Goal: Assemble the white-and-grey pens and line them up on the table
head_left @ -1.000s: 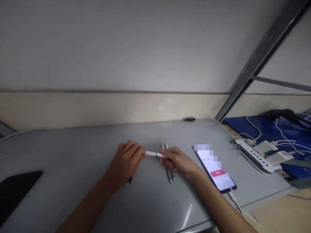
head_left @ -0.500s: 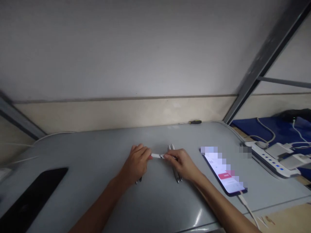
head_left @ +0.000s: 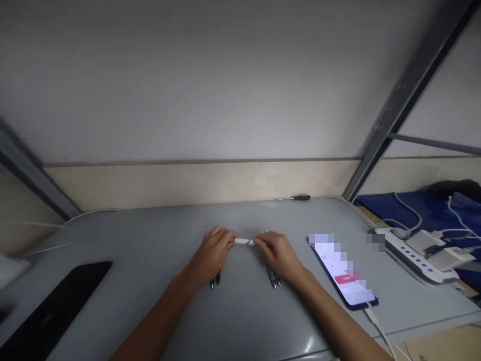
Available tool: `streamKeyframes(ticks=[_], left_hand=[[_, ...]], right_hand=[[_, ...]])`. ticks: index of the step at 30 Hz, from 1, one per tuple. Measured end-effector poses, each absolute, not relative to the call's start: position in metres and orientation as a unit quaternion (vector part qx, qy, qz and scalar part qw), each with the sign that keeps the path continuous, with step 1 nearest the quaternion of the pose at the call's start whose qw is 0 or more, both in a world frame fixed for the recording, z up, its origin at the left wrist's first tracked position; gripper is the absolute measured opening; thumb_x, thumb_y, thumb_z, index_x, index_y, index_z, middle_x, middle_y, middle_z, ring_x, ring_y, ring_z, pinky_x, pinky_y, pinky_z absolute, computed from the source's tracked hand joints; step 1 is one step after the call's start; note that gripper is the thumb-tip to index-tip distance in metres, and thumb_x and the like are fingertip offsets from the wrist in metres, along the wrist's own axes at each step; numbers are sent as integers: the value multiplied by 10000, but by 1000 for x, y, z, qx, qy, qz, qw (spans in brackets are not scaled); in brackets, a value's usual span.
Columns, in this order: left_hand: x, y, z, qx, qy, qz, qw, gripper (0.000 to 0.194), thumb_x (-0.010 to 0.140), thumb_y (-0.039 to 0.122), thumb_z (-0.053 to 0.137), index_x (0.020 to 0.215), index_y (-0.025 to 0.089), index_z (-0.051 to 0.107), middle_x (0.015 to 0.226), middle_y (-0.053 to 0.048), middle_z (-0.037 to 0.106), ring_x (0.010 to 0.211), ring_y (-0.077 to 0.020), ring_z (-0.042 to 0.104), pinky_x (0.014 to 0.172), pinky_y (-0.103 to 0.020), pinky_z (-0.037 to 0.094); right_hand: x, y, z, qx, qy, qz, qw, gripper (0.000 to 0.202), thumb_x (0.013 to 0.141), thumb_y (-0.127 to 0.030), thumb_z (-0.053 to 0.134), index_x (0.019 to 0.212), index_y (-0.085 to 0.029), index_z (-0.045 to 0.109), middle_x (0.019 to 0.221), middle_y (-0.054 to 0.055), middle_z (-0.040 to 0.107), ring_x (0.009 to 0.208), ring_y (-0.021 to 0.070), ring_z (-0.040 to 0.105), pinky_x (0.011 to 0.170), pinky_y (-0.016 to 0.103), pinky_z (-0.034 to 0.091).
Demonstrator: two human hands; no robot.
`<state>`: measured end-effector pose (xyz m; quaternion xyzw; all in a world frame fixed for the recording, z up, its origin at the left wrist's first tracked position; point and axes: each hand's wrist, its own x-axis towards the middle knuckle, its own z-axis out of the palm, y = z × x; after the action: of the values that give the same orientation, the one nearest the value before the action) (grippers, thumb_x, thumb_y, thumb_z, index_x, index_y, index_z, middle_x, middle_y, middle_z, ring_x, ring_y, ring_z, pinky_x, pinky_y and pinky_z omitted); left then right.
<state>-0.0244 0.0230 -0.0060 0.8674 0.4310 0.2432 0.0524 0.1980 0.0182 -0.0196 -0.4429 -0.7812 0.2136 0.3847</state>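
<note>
A slim white pen [head_left: 241, 241] with a dark mark lies level between my two hands, just above the grey table. My left hand [head_left: 215, 253] is closed on its left end, fingertips pinching it. The other end sits between the thumb and fingers of my right hand [head_left: 280, 254], which hide that tip. Under my left hand, the dark, silver-tipped ends of pens [head_left: 215, 281] show. More silver-tipped pens [head_left: 275, 280] lie on the table beneath my right hand, mostly covered by it.
A screwdriver [head_left: 301, 197] lies at the table's back edge. To the right are a lit phone [head_left: 347, 281] on a charging cable and a white power strip [head_left: 415, 259] with plugs. A flat black object [head_left: 62, 306] rests at the left. Metal posts stand at both sides.
The view has shifted slightly, so the table sits a little lower. Both hands keep the pen between them; the fingers of my left hand have shifted a little on its end.
</note>
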Motion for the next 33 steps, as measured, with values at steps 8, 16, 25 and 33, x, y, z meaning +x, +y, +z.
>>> streamKeyframes(ticks=[8, 16, 25, 33], left_hand=[[-22, 22, -8, 867, 424, 258, 35, 210, 996, 192, 377, 994, 191, 587, 921, -31, 672, 870, -191, 546, 788, -336, 409], [-22, 25, -12, 868, 437, 234, -10, 241, 1012, 201, 349, 952, 178, 582, 881, -30, 655, 829, -191, 521, 746, -332, 367], [-13, 28, -14, 866, 453, 191, -93, 303, 1019, 193, 315, 855, 171, 569, 817, -39, 633, 816, -205, 514, 733, -350, 327], [-18, 41, -1, 889, 427, 154, -62, 348, 1029, 240, 261, 829, 178, 539, 794, -33, 601, 777, -196, 519, 741, -351, 343]], right_hand=[[197, 30, -10, -418, -813, 160, 373, 190, 916, -276, 597, 1058, -187, 686, 890, 72, 692, 874, 209, 590, 814, 341, 449], [184, 41, 4, -399, -869, 105, 274, 139, 868, -154, 620, 997, -156, 672, 936, 86, 690, 870, 197, 611, 774, 299, 442], [178, 43, -3, -400, -873, 64, 271, 129, 915, -165, 562, 971, -154, 678, 925, 84, 679, 877, 204, 604, 790, 306, 441], [195, 44, -10, -380, -883, 86, 263, 247, 978, -284, 481, 1087, -169, 670, 928, 86, 682, 865, 201, 608, 805, 317, 447]])
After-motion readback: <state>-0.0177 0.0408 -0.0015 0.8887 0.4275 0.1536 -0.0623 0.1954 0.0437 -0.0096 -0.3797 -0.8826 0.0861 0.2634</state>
